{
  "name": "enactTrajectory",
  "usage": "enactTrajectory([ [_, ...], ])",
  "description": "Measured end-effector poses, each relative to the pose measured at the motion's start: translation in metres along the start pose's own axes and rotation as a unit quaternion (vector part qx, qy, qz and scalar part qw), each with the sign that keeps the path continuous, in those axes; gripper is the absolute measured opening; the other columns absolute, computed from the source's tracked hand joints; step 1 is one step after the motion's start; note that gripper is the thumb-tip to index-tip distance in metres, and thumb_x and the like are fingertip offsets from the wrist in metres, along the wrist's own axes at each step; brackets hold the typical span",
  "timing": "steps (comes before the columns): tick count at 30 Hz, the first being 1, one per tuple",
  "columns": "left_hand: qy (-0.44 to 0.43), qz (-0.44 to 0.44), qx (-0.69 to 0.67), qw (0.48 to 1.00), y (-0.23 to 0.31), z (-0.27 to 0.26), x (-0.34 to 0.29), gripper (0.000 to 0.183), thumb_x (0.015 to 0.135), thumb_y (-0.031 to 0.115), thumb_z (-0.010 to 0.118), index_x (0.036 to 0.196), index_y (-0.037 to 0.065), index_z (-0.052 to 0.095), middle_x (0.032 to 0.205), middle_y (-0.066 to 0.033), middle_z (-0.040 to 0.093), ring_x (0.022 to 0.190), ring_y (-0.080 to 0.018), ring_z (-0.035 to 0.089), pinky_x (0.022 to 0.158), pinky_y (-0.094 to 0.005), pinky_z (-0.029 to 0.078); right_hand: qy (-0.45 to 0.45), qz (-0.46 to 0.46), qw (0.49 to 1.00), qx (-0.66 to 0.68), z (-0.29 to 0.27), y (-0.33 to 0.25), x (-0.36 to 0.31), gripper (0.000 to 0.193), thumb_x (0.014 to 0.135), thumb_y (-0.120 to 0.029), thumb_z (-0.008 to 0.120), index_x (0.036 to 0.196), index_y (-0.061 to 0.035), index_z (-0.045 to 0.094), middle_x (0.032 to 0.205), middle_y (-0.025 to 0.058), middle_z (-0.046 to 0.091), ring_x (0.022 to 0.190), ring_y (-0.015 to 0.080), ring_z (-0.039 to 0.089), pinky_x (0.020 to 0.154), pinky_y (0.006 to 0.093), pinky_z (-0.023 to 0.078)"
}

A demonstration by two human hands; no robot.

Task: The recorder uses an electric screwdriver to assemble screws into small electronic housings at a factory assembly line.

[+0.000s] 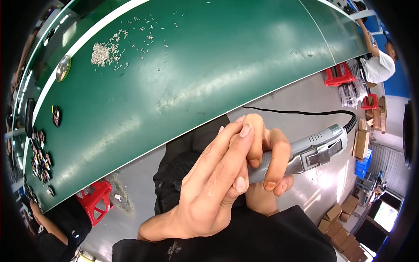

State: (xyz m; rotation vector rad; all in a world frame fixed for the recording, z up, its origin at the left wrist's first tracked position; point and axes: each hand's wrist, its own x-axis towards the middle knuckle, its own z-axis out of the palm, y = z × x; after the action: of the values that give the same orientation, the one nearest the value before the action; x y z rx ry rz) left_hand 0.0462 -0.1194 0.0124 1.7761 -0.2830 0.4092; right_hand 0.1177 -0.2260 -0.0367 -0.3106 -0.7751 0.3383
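Observation:
My right hand (274, 153) is wrapped round a grey electric screwdriver (312, 150) with a metal lever on its side. A black cord (305, 113) leaves its far right end, coiled near the tool. My left hand (205, 194) is closed and overlaps the right fingers, its long fingers pressed together and its fingertips against them. The screwdriver's front end is hidden behind both hands. Whatever my left fingers may pinch cannot be made out. Both hands are above my lap, off the table's near edge.
On the green table (209, 65) lies a pile of small metal screws (101, 54), several scattered rightward. A round shallow dish (63, 68) and dark small parts (41, 159) are at the left. Red stools (97, 203) stand below. Other people sit at far left and right (380, 67).

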Motion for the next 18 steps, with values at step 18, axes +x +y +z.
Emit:
enactTrajectory([
  [18,-0.073,-0.120,-0.131,0.981,0.013,-0.007,0.000,0.045,0.095,0.007,0.037,0.132,-0.018,0.033,0.136,-0.0398,0.031,0.122,-0.0426,0.043,0.104,-0.0433,0.032,0.025,0.030,0.987,-0.156,0.008,-0.018,0.001,0.019,0.075,-0.025,0.074,0.071,-0.0095,0.063,0.080,0.0043,0.041,0.069,0.0169,0.051,0.065,0.0290,0.038],
])
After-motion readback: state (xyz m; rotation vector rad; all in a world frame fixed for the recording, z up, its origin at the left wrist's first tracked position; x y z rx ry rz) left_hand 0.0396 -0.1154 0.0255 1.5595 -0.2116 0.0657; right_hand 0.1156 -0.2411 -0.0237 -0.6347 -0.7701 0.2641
